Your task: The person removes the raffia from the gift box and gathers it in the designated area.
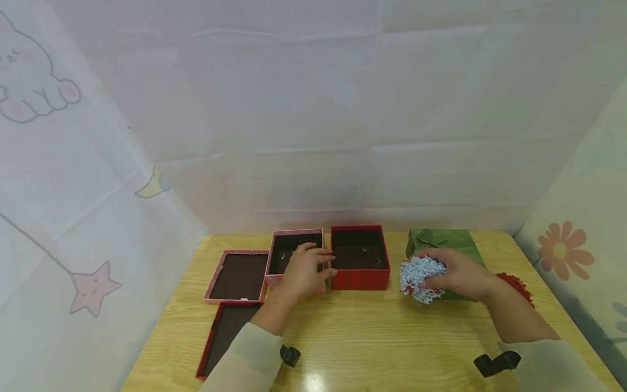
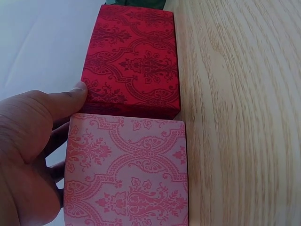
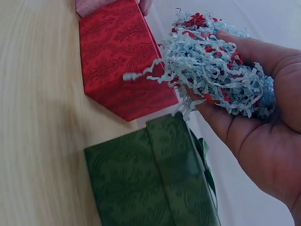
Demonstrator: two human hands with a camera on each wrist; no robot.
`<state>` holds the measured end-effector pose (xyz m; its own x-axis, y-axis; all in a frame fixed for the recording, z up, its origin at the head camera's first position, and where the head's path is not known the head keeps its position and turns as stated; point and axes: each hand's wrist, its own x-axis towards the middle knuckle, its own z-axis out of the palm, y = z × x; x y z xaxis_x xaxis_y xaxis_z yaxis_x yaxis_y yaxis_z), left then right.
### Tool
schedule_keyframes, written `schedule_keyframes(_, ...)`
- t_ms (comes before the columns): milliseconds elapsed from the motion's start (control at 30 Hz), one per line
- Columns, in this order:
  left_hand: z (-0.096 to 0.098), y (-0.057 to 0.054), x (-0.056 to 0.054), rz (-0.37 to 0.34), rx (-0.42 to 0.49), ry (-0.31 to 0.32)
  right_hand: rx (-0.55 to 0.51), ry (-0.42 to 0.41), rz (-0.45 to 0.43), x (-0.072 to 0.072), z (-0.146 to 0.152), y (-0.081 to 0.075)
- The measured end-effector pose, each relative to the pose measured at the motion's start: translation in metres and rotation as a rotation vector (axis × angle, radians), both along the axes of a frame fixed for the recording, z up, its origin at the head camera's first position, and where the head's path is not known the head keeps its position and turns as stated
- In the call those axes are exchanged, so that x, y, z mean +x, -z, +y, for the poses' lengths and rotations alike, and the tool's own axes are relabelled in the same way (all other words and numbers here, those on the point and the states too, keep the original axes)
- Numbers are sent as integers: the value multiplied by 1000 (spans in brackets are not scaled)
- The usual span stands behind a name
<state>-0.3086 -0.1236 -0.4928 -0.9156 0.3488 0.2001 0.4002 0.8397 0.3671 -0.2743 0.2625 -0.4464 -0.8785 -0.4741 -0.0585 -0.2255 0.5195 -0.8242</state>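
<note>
My right hand (image 1: pixel 458 275) grips a clump of pale blue shredded paper (image 1: pixel 422 277) flecked with red. In the right wrist view this shredded paper is held up off the table, a few strands trailing toward the red box. My left hand (image 1: pixel 306 269) lies over the rims where an open pink box (image 1: pixel 274 280) and an open red box (image 1: pixel 360 279) stand side by side. From the left wrist view, its thumb (image 2: pixel 75 96) touches the red box's rim, while the other fingers are partly hidden behind the pink box. Both boxes have dark interiors holding a few small scraps.
A green box (image 1: pixel 460 239) with a ribbon bow stands behind the right hand. Red shredded paper (image 1: pixel 516 286) lies at its right, partly behind the forearm. At left are a pink lid (image 1: pixel 240 276) and a red lid (image 1: pixel 222 337), insides up, on the wooden table (image 1: pixel 362 337).
</note>
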Motion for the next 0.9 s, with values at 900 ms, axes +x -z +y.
schedule_keyframes(900, -1, 3, 0, -54, 66, -3, -35, 101, -137, 63, 74, 33)
